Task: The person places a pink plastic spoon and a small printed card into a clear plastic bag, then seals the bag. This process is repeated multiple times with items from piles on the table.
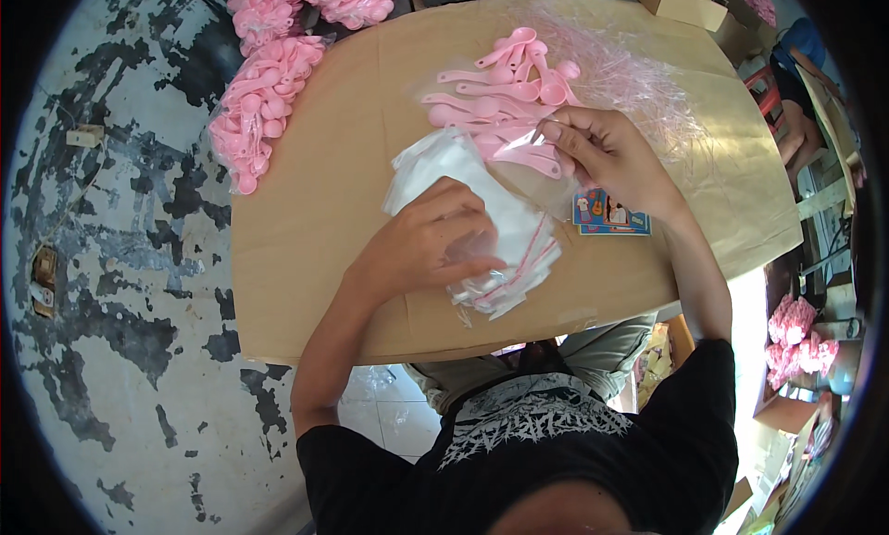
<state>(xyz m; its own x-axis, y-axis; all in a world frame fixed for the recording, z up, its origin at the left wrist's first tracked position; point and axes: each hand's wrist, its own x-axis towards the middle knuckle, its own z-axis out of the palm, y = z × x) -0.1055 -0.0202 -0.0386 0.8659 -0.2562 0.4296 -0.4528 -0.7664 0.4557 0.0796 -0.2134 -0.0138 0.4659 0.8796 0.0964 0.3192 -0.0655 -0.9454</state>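
Observation:
My left hand point(431, 234) curves over a fanned stack of clear plastic bags point(519, 248) with red-edged seal strips. Its thumb and fingers are apart, close to the top bags. My right hand point(602, 155) is closed in a pinch on a thin clear plastic bag point(542, 183), partly hidden by the fingers and glare. Just beyond lies a heap of pink measuring spoons point(491, 100), some reaching under the bag. Beneath my right wrist are small blue printed cards point(611, 215).
Thin clear and pinkish strips point(639, 81) lie heaped at the table's far right. Bagged pink spoons point(264, 109) sit along the far left edge. A cardboard box point(681, 2) stands at the back right. Another person point(801, 81) sits at the far right.

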